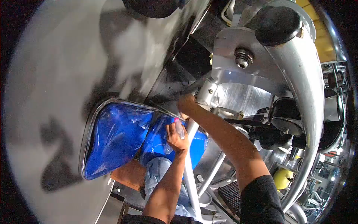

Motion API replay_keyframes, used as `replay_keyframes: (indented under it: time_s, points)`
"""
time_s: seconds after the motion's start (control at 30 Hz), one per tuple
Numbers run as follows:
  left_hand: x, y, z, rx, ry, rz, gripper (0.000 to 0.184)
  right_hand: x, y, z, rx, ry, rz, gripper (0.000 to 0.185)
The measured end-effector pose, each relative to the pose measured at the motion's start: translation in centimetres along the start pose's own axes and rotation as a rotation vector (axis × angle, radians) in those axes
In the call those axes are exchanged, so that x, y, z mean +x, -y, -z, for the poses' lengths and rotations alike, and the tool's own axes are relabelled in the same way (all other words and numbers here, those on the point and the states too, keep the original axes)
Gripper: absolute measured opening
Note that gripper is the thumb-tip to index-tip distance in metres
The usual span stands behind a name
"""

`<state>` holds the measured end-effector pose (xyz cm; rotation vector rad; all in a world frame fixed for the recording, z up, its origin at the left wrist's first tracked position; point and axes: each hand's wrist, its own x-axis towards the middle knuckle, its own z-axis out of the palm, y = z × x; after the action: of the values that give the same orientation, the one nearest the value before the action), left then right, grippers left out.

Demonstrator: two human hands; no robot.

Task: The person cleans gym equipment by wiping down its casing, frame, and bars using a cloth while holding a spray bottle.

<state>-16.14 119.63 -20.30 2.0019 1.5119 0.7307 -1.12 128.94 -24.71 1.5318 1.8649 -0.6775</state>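
Note:
My left hand (pixel 176 138) is closed around a clear plastic bottle (pixel 179 129) with a pink tip, above the blue padded seat (pixel 158 136) and close to a silver metal tube (pixel 192 156). Higher up, my right hand (pixel 187 105) reaches to the silver frame joint (pixel 204 92). Its fingers are bent down and partly hidden, so what they hold does not show. A blue backrest (pixel 117 140) with a shiny clear cover and a metal rim stands left of the seat.
A thick curved silver tube (pixel 304 74) with a black end arches on the right. A metal housing with a bolt (pixel 243 58) sits beside it. A pale wall (pixel 56 93) carries shadows at left. A yellow round object (pixel 283 179) lies at lower right.

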Motion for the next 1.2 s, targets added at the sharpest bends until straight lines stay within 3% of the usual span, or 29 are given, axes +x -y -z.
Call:
replay_keyframes:
  time_s: [0.07,0.1,0.17,0.23,0.3,0.37,0.43,0.5,0.57,0.63,0.77,0.83,0.9,0.93,0.97,1.03,1.1,1.17,1.2]
  points:
    - [0.0,-0.6,0.2,-0.101,0.008,0.093,0.014,-4.1,0.7,4.8,0.104,-0.190,-0.290,0.012]
    - [0.1,-0.8,0.2,-0.197,0.013,0.183,0.011,-4.7,0.9,4.4,0.104,-0.187,-0.296,0.012]
    - [-0.4,0.7,-1.0,-0.150,-0.003,0.086,0.016,-6.4,1.7,3.1,0.025,-0.352,-0.253,0.013]
    - [-0.4,0.9,-1.1,0.023,-0.041,-0.067,0.021,-9.2,2.8,3.7,-0.022,-0.282,-0.186,0.021]
    - [-0.4,0.8,-0.8,0.007,-0.106,-0.116,0.023,-11.2,3.1,1.7,0.350,-0.478,-0.217,0.033]
    - [-0.5,0.7,-0.8,-0.015,-0.169,-0.166,0.025,-14.7,3.0,2.1,0.392,-0.461,-0.220,0.039]
    - [-0.1,0.6,-0.7,-0.044,-0.066,-0.100,0.029,-16.8,3.3,1.2,0.432,-0.443,-0.225,0.045]
    - [0.1,0.0,0.0,-0.107,-0.008,-0.074,0.029,-17.6,4.0,-0.7,0.527,-0.768,-0.471,0.051]
    - [0.4,-0.1,0.2,-0.169,0.050,-0.054,0.028,-17.8,5.4,-1.8,0.644,-0.799,-0.569,0.051]
    - [0.2,0.5,-0.2,-0.182,0.051,-0.129,0.024,-17.3,8.2,-3.5,0.887,-1.024,-0.746,0.049]
    - [-0.1,0.5,-0.6,-0.206,0.043,0.007,0.023,-18.0,11.9,-5.6,1.431,-1.083,-0.705,0.038]
    - [0.0,0.6,-0.6,-0.216,0.077,0.010,0.025,-17.5,11.9,-6.3,1.492,-1.094,-0.721,0.035]
    - [-0.1,0.5,-0.8,-0.200,0.017,-0.008,0.024,-16.5,10.9,-6.1,1.571,-1.159,-0.775,0.036]
    - [0.0,0.5,-0.8,-0.195,-0.022,-0.065,0.024,-16.4,10.4,-5.1,1.766,-1.095,-0.867,0.034]
    - [0.1,0.5,-0.7,-0.203,-0.013,-0.079,0.024,-13.5,9.8,-8.1,1.666,-1.157,-0.965,0.036]
    - [0.2,0.6,-0.5,-0.216,0.057,-0.053,0.022,-14.1,9.7,-6.2,1.728,-1.133,-1.059,0.036]
    - [0.3,0.5,-0.7,-0.280,0.045,-0.051,0.020,-13.4,10.2,-8.6,1.801,-1.201,-1.014,0.036]
    - [0.3,0.4,-0.8,-0.247,-0.005,-0.074,0.014,-15.7,11.2,-9.9,2.081,-0.963,-0.703,0.033]
    - [0.4,0.1,-0.4,-0.283,-0.005,-0.089,0.014,-16.9,12.0,-10.9,2.108,-0.863,-0.658,0.033]
